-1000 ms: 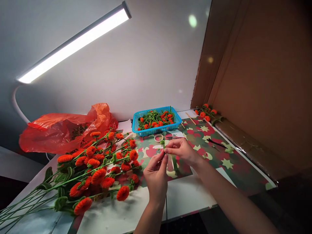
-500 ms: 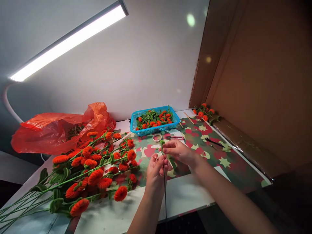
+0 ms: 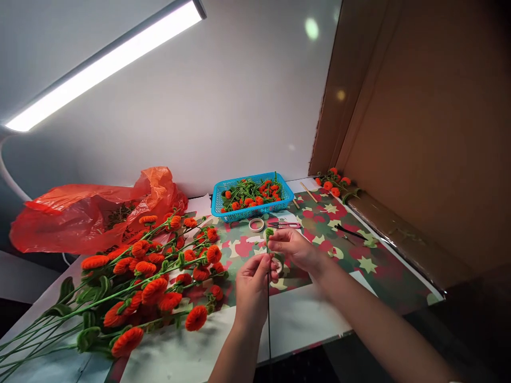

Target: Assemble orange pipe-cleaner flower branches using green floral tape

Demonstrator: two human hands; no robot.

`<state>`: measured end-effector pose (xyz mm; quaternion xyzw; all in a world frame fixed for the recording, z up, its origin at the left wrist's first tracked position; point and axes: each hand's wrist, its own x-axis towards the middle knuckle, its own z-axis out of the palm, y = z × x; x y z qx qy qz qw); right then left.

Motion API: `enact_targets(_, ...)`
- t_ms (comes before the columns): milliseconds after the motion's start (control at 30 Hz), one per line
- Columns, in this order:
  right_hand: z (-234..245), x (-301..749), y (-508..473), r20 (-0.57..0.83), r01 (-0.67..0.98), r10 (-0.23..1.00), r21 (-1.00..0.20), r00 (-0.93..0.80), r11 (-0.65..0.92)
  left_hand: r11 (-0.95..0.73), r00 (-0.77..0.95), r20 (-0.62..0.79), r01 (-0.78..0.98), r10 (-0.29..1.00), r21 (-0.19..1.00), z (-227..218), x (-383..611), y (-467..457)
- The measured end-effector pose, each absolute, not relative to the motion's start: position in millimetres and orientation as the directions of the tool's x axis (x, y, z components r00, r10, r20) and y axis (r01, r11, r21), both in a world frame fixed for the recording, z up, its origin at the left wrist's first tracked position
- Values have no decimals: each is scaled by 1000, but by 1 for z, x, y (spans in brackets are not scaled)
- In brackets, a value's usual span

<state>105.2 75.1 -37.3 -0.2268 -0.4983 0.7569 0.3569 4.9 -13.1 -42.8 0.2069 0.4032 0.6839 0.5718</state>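
My left hand (image 3: 253, 282) pinches a thin dark flower stem (image 3: 269, 319), which hangs down past the table's front edge. On the stem's top end sits a small fuzzy green bud (image 3: 269, 232). Just beneath that bud, the thumb and fingers of my right hand (image 3: 294, 247) are closed on the same stem. A pale ring, like a tape roll (image 3: 278, 265), shows beside my left fingertips with a green strip near it; how it is held is partly hidden. Beyond the hands lie a cream tape roll (image 3: 256, 225) and pink-handled snips (image 3: 285, 225).
Orange fuzzy flowers (image 3: 155, 290) on long green stems cover the left side, before a red plastic bag (image 3: 80, 213). A blue basket (image 3: 223, 217) at the back holds small orange flowers. A wrapped brown roll (image 3: 395, 234) lies right, by a cardboard wall (image 3: 423, 133). A lamp (image 3: 107, 64) glows overhead.
The bud has shifted slightly right and turned a little. My left fingers have moved slightly on the stem, and the pale ring now shows beside them.
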Motion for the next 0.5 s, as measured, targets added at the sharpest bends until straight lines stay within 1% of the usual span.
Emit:
enact_targets(100,-42,105,73,-10,-310,676,-883,-737,-351,131,-57,-273,-772,960,622,-42,2,-12)
enact_targets(133,-43,106,73,-8,-299,654,-885,-756,-357,164,-13,-283,-790,959,591,-42,2,-12)
enact_targets(167,-43,106,72,-1,-294,651,-892,-759,-344,181,7,-288,-792,958,583,-43,2,-12)
enact_targets(200,-42,106,70,13,-297,666,-902,-746,-315,177,-4,-286,-778,958,603,-43,3,-12)
enact_targets(267,-38,106,69,49,-305,717,-923,-695,-233,102,-114,-244,-685,963,722,-44,4,-14)
enact_targets(333,-33,107,67,72,-301,759,-939,-647,-166,-15,-276,-144,-502,950,865,-45,6,-15)
enact_targets(367,-31,108,67,73,-289,769,-946,-635,-148,-59,-338,-91,-409,937,911,-46,7,-16)
enact_targets(400,-30,108,67,69,-275,772,-951,-632,-140,-84,-378,-56,-345,924,935,-46,8,-17)
enact_targets(433,-29,108,67,60,-262,768,-954,-638,-144,-92,-396,-47,-324,917,941,-47,8,-17)
enact_targets(500,-30,109,67,31,-239,740,-955,-672,-177,-77,-373,-89,-408,924,910,-47,8,-17)
